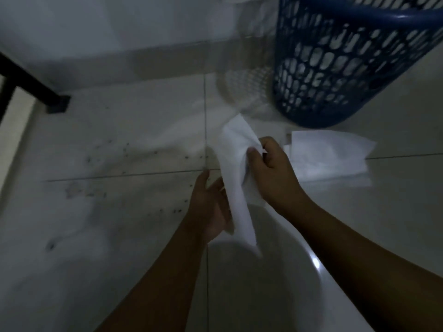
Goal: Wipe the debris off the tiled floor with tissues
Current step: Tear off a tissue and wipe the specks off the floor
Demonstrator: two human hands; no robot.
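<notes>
white tissue [236, 164], blue perforated basket [340, 65]

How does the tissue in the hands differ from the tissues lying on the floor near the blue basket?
The held tissue is off the floor, gripped by the right hand with the left hand beside it; the floor tissues lie untouched on the tiles. The held tissue is bunched and hangs as a long strip; the floor tissues lie flat and spread out. The held one is single, while the floor tissues look like several overlapping sheets. Both are white.
</notes>
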